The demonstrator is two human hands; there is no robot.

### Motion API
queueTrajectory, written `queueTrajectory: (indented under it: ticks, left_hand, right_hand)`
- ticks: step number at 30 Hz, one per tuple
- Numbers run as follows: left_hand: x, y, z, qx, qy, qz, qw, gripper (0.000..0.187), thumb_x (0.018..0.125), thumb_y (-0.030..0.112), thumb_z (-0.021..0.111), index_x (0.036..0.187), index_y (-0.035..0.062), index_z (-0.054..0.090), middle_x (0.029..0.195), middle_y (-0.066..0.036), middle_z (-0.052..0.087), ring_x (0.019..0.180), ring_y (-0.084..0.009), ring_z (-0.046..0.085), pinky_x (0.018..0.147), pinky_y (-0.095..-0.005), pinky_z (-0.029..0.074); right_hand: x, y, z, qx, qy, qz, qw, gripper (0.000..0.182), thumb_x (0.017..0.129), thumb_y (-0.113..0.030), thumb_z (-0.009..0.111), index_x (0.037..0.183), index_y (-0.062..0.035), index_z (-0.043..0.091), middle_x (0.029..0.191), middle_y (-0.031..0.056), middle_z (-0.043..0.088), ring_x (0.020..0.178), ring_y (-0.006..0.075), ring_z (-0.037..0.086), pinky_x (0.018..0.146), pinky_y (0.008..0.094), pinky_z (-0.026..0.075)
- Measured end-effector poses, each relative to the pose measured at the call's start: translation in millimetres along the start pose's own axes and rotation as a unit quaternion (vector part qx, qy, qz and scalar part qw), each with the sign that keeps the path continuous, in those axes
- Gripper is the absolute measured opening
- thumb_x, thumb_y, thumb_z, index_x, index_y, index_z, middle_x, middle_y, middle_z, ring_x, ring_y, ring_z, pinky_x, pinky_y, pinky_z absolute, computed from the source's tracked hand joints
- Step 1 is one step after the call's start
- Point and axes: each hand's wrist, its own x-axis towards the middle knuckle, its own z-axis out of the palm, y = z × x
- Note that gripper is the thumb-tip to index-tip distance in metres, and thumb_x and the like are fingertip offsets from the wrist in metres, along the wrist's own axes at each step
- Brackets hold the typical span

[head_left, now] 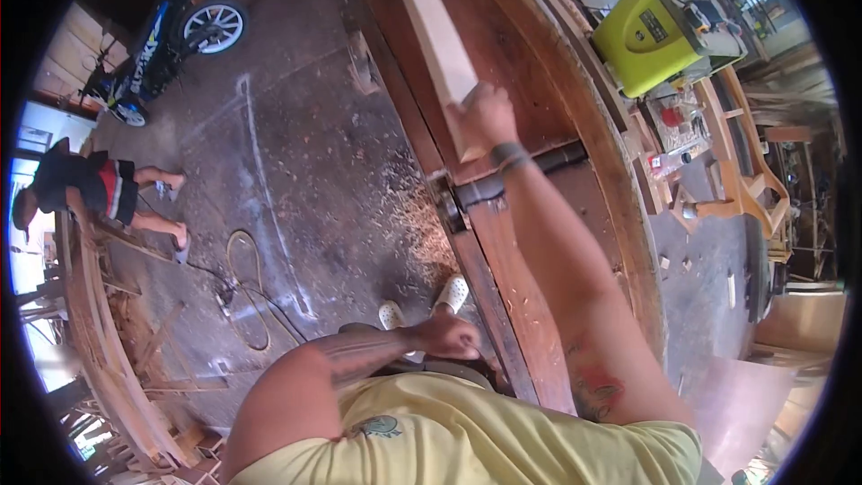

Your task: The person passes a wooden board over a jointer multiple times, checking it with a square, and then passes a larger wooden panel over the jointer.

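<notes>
My right hand [487,117] is stretched forward, its fingers wrapped over the near end of a long pale wooden board [433,31]. The board lies lengthwise on the reddish-brown wooden bed of a planing machine [512,31]. Just nearer to me than that hand, a dark cutter roller [539,172] crosses the bed, partly hidden by my wrist. Low in front of my body, my left hand [449,339] is closed in a fist beside the near part of the machine [516,305]. Nothing shows in its fingers.
Wood shavings [417,220] lie on the floor left of the machine. A hose or cord [235,283] loops across the floor. Another person [99,184] stands at the far left, below a motorbike [171,45]. A yellow-green bin [646,36] and wooden frames [732,157] are at right.
</notes>
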Motion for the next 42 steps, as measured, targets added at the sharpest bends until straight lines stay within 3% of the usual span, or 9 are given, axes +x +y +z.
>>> queueTrajectory:
  ticks: [4, 6, 10, 13, 24, 28, 33, 37, 42]
  left_hand:
    - [-92, -30, -146, -0.030, 0.349, -0.037, 0.936, 0.022, 0.105, 0.028, 0.074, 0.103, 0.0055, 0.074, 0.092, 0.000, 0.074, 0.083, -0.0095, 0.067, 0.073, -0.0323, 0.057]
    - [-97, -14, -236, -0.155, 0.483, -0.064, 0.860, 0.028, 0.105, 0.030, 0.074, 0.117, 0.0047, 0.071, 0.102, -0.002, 0.075, 0.088, -0.0109, 0.067, 0.076, -0.0322, 0.056]
    - [-50, 56, -379, -0.160, 0.498, -0.070, 0.850, 0.063, 0.096, 0.040, 0.081, 0.134, -0.0057, 0.061, 0.123, -0.016, 0.074, 0.104, -0.0214, 0.072, 0.089, -0.0387, 0.058]
    - [-33, 51, -429, 0.088, 0.500, -0.245, 0.826, 0.090, 0.073, 0.044, 0.095, 0.133, -0.0113, 0.057, 0.131, -0.027, 0.071, 0.117, -0.0370, 0.072, 0.101, -0.0457, 0.058]
    - [-267, 59, -418, 0.200, 0.412, -0.301, 0.837, 0.081, 0.081, 0.021, 0.088, 0.144, -0.0056, 0.044, 0.133, -0.031, 0.067, 0.125, -0.0455, 0.068, 0.106, -0.0507, 0.056]
    - [-391, 57, -357, 0.230, 0.377, -0.351, 0.826, 0.077, 0.081, 0.025, 0.090, 0.138, -0.0022, 0.047, 0.131, -0.029, 0.067, 0.123, -0.0467, 0.068, 0.104, -0.0524, 0.057]
    - [-526, 54, -254, 0.265, 0.355, -0.432, 0.786, 0.078, 0.080, 0.027, 0.090, 0.142, 0.0016, 0.049, 0.126, -0.029, 0.069, 0.117, -0.0490, 0.069, 0.100, -0.0557, 0.057]
    - [-617, 28, -202, 0.233, 0.328, -0.442, 0.802, 0.078, 0.083, 0.034, 0.086, 0.145, 0.0024, 0.050, 0.128, -0.030, 0.068, 0.118, -0.0484, 0.067, 0.098, -0.0565, 0.056]
    - [-632, 17, -208, 0.227, 0.309, -0.454, 0.804, 0.068, 0.088, 0.039, 0.080, 0.140, 0.0030, 0.055, 0.121, -0.027, 0.070, 0.111, -0.0444, 0.067, 0.093, -0.0550, 0.055]
  right_hand:
    - [-26, -55, 21, 0.067, -0.046, -0.020, 0.996, 0.066, 0.101, -0.049, 0.066, 0.118, 0.0149, 0.062, 0.113, 0.0333, 0.067, 0.106, 0.0534, 0.064, 0.097, 0.0591, 0.053]
    - [-38, -78, 14, 0.074, -0.138, -0.090, 0.984, 0.049, 0.096, -0.044, 0.069, 0.123, -0.0039, 0.070, 0.107, 0.0277, 0.069, 0.101, 0.0474, 0.066, 0.088, 0.0585, 0.055]
    - [-56, -121, 57, 0.329, -0.232, 0.057, 0.914, 0.048, 0.099, -0.035, 0.071, 0.135, -0.0034, 0.072, 0.112, 0.0256, 0.076, 0.103, 0.0386, 0.075, 0.090, 0.0475, 0.060]
    - [-71, -158, 80, 0.410, -0.298, 0.060, 0.860, 0.061, 0.103, -0.017, 0.072, 0.158, 0.0007, 0.053, 0.135, 0.0174, 0.073, 0.123, 0.0238, 0.069, 0.104, 0.0365, 0.055]
    - [-64, -225, 94, 0.101, -0.284, -0.094, 0.949, 0.085, 0.088, -0.040, 0.085, 0.156, -0.0018, 0.052, 0.142, 0.0264, 0.066, 0.131, 0.0426, 0.065, 0.111, 0.0488, 0.053]
    - [7, -282, 76, -0.071, -0.208, -0.184, 0.958, 0.081, 0.084, -0.022, 0.079, 0.157, -0.0032, 0.050, 0.147, 0.0236, 0.059, 0.132, 0.0403, 0.062, 0.109, 0.0500, 0.054]
    - [105, -317, 159, -0.242, -0.079, -0.456, 0.853, 0.065, 0.085, -0.016, 0.074, 0.148, -0.0123, 0.060, 0.152, 0.0144, 0.059, 0.148, 0.0341, 0.050, 0.114, 0.0460, 0.049]
    - [92, -403, 120, -0.367, -0.441, -0.517, 0.635, 0.051, 0.075, -0.016, 0.078, 0.126, -0.0133, 0.072, 0.122, 0.0145, 0.077, 0.123, 0.0384, 0.071, 0.100, 0.0515, 0.059]
    - [29, -390, 157, -0.252, -0.378, -0.592, 0.666, 0.031, 0.072, -0.013, 0.078, 0.103, -0.0148, 0.077, 0.095, 0.0126, 0.079, 0.096, 0.0397, 0.078, 0.082, 0.0504, 0.065]
